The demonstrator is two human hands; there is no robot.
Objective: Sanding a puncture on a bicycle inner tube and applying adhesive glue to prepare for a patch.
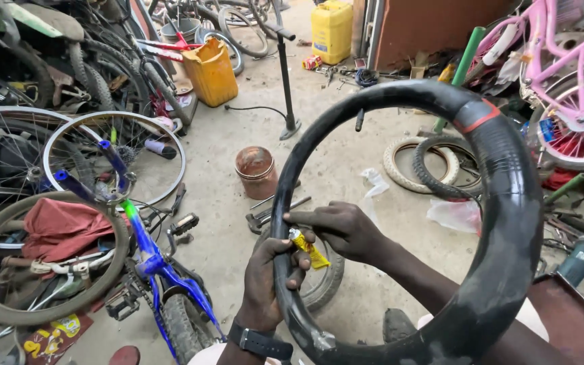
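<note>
Biggest thing in view is the black inner tube [508, 203], held up in a big loop right in front of the person, inflated enough to keep its round shape, with a red-edged patch already sitting near the top of the loop. Off to the left there's an upside-down blue bike [153, 267] with a bare spoked wheel [113, 159] beside it, and a pink bike [562, 81] on the far right. Further back on the concrete floor [238, 223] stand two yellow jugs [211, 71], a floor pump [286, 81] and a rusty tin can [256, 172]. The left hand [268, 280] is wrapped around the lower left part of the tube, fingers closed tight on the rubber, and it also pinches a small yellow glue tube [307, 248] against it. The right hand [343, 230] is just above, fingers bunched together with the fingertips pressing on the tube's surface right by that glue. My guess on progress: one patch looks done, and this spot is only at the gluing or rubbing stage, since I can't see any patch on it. So patching here and refitting seem left.
</note>
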